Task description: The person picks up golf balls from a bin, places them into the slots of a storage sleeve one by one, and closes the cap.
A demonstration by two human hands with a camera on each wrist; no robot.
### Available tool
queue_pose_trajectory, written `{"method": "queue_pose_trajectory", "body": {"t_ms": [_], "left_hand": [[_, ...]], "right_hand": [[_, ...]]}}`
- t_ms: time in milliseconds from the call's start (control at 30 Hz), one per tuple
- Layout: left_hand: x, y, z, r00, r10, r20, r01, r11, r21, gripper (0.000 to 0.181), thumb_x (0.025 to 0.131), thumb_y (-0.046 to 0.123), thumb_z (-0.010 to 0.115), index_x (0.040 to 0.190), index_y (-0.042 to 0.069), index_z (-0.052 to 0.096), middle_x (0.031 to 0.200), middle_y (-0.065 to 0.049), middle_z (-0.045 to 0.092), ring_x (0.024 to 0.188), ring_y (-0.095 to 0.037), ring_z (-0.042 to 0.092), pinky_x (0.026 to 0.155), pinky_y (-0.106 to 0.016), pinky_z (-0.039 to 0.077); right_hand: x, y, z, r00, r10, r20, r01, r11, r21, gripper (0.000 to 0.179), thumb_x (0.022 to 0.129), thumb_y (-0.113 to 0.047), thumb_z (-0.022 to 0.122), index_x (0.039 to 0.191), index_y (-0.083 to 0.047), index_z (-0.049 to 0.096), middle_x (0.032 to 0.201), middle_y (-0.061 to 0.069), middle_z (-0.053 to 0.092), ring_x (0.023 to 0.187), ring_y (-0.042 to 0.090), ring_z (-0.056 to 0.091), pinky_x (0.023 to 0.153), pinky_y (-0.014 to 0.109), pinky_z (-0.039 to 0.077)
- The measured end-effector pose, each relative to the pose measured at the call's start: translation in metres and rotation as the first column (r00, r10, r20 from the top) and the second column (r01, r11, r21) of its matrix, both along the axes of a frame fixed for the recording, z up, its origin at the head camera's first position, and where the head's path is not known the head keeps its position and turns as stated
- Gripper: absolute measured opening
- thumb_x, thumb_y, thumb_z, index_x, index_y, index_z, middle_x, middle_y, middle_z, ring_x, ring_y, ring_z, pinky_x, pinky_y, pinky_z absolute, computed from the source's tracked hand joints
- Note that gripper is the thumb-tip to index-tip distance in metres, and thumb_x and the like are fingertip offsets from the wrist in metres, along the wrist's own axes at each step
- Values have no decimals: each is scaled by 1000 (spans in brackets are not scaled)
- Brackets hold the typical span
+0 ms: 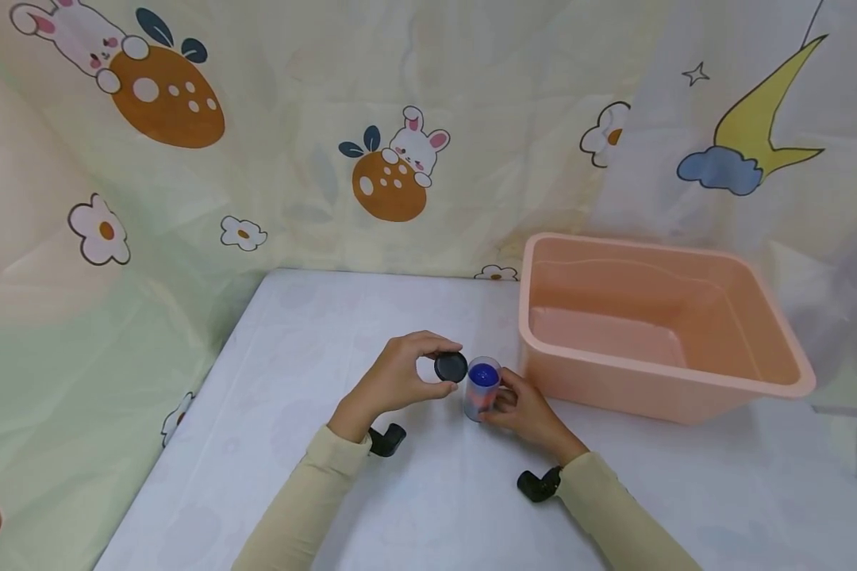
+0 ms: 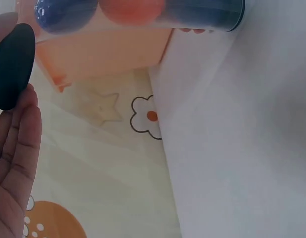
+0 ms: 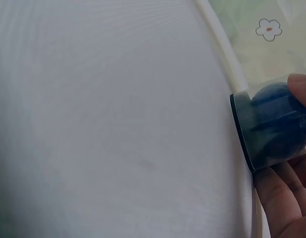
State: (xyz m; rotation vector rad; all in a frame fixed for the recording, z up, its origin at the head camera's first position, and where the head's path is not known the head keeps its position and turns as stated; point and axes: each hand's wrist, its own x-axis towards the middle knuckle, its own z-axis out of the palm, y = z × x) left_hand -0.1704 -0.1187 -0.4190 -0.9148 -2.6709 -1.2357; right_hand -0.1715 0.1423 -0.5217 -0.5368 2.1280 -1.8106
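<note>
Between thumb and fingers, my left hand point(image 1: 400, 373) pinches a round black lid point(image 1: 451, 367), its flat face toward the head camera. Just right of it, my right hand point(image 1: 528, 412) grips a clear plastic tube point(image 1: 482, 396) by its side. The tube's top is uncovered, and a blue ball point(image 1: 483, 374) shows there. In the left wrist view an orange-red ball point(image 2: 133, 9) sits next to the blue one, with a dark blue ball point(image 2: 197, 12) by the tube's dark base. The right wrist view shows the tube's base end point(image 3: 244, 131) and fingers around its side.
A peach plastic tub point(image 1: 657, 381) stands on the table to the right of the hands. The table point(image 1: 257, 444) has a white cloth. Behind and to the left hangs a printed curtain point(image 1: 286, 159) with rabbits and flowers.
</note>
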Motion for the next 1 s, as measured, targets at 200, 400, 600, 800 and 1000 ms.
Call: {"method": "queue_pose_trajectory", "body": {"t_ms": [200,400,600,800,1000], "left_hand": [[-1,5,8,1000,-15,-3,15,1000,18,54,82,8,95,132,6,73,121,-3,77,105,-17,72,98,-38,61],[-4,13,16,999,-46,10,46,999,24,53,81,13,98,126,8,72,121,-3,77,107,-20,71,100,-34,59],[-9,27,20,992,-128,19,129,991,-33,51,83,15,97,128,7,75,128,-5,77,120,-20,71,106,-34,55],[-10,42,22,977,-214,2,211,966,-151,51,88,16,93,135,4,76,134,-7,75,126,-22,68,110,-35,52],[-10,49,26,977,-213,-22,200,944,-263,49,91,21,92,135,5,76,132,-6,76,124,-24,67,111,-39,51]], "right_hand": [[0,-1,2,1000,-5,-6,5,1000,7,65,85,17,82,142,13,52,146,36,57,135,55,58,106,36,55],[0,1,1,1000,7,-15,-7,1000,-9,62,85,17,82,140,13,53,142,35,60,134,54,59,105,33,57],[1,2,-1,1000,23,-16,-24,999,-36,51,86,17,80,130,12,55,134,30,64,125,29,70,99,25,59],[2,3,-1,999,34,-19,-35,998,-56,58,88,14,81,138,15,53,131,25,65,114,4,70,97,21,57],[3,4,-1,999,25,-21,-26,998,-55,65,87,14,81,145,16,50,124,21,65,108,5,70,94,19,58]]}}
